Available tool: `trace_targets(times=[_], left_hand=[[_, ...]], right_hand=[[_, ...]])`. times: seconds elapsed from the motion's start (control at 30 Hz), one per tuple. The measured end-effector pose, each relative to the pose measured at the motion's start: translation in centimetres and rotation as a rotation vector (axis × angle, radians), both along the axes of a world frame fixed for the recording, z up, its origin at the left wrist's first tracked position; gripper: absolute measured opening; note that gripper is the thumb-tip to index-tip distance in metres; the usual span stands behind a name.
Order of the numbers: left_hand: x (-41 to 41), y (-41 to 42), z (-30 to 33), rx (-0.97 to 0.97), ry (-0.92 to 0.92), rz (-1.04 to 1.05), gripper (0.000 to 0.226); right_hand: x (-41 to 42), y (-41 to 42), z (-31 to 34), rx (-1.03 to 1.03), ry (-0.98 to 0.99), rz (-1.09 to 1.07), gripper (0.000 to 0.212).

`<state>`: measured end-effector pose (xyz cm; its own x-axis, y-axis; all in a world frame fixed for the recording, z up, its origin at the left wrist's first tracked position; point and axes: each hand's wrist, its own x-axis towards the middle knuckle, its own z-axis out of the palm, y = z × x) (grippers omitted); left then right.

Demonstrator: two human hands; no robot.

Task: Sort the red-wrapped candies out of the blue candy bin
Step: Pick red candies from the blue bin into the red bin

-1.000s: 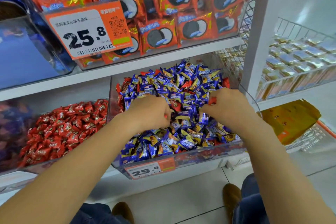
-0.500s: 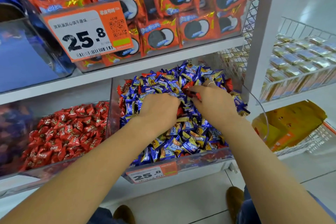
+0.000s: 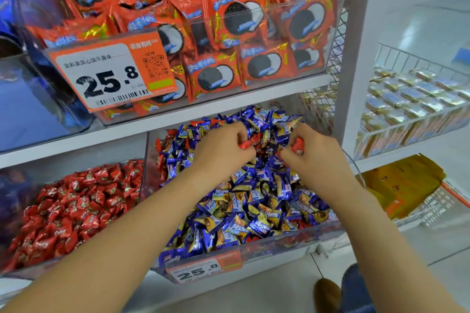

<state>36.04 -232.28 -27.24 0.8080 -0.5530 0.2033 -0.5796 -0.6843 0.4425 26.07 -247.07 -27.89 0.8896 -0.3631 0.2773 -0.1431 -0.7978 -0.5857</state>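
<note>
A clear bin (image 3: pixel 254 254) on the lower shelf is heaped with blue-wrapped candies (image 3: pixel 256 208). Several red-wrapped candies lie mixed in along its back and left side (image 3: pixel 162 145). My left hand (image 3: pixel 218 152) is deep in the pile near the back and pinches a red-wrapped candy (image 3: pixel 245 145). My right hand (image 3: pixel 312 157) is beside it and grips another red-wrapped candy (image 3: pixel 298 145) in curled fingers. Both hands sit close together over the upper middle of the heap.
A bin of red-wrapped candies (image 3: pixel 73 208) stands directly to the left. Above hangs a shelf of orange cookie packs (image 3: pixel 229 33) with a price tag (image 3: pixel 112 76). A white upright post (image 3: pixel 353 58) and wire baskets (image 3: pixel 417 99) are on the right. My shoe (image 3: pixel 326 295) is on the floor.
Both hands have moved toward the back of the blue bin and closer together. Each now shows a red-wrapped candy in its fingers. The camera has tilted in closer.
</note>
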Motion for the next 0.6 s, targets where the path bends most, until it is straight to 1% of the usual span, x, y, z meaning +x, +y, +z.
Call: trace_targets(times=[0.07, 0.13, 0.2, 0.23, 0.27, 0.33, 0.37, 0.5, 0.6], left_hand=[[0.5, -1.4, 0.0, 0.097, -0.08, 0.001, 0.018], [1.0, -2.6, -0.1, 0.235, -0.142, -0.002, 0.031], [1.5, -3.4, -0.2, 0.376, -0.179, 0.002, 0.027], [1.6, -3.8, -0.1, 0.426, -0.197, 0.005, 0.025], [1.6, -4.0, -0.1, 0.454, -0.212, 0.003, 0.027], [1.7, -4.4, -0.3, 0.465, -0.24, -0.012, 0.032], [1.6, -4.5, -0.5, 0.456, -0.258, -0.02, 0.03], [0.8, -4.3, -1.5, 0.461, -0.288, -0.079, 0.007], [0.9, -4.2, -1.3, 0.501, -0.285, -0.084, 0.009]], right_hand=[[-0.6, -0.5, 0.2, 0.022, 0.039, -0.019, 0.013], [-0.9, -1.1, 0.3, 0.007, 0.063, -0.03, 0.009], [-1.0, -1.6, 0.5, -0.018, 0.066, -0.048, 0.003], [-1.0, -1.8, 0.7, -0.023, 0.067, -0.055, 0.002], [-1.0, -2.0, 0.8, -0.018, 0.07, -0.059, 0.002], [-0.9, -2.3, 0.7, -0.012, 0.076, -0.059, 0.002], [-0.8, -2.4, 0.7, -0.015, 0.079, -0.056, 0.002], [-0.9, -2.2, 0.5, -0.032, 0.086, -0.018, 0.004], [-0.7, -1.9, 0.5, -0.078, 0.119, 0.03, 0.008]])
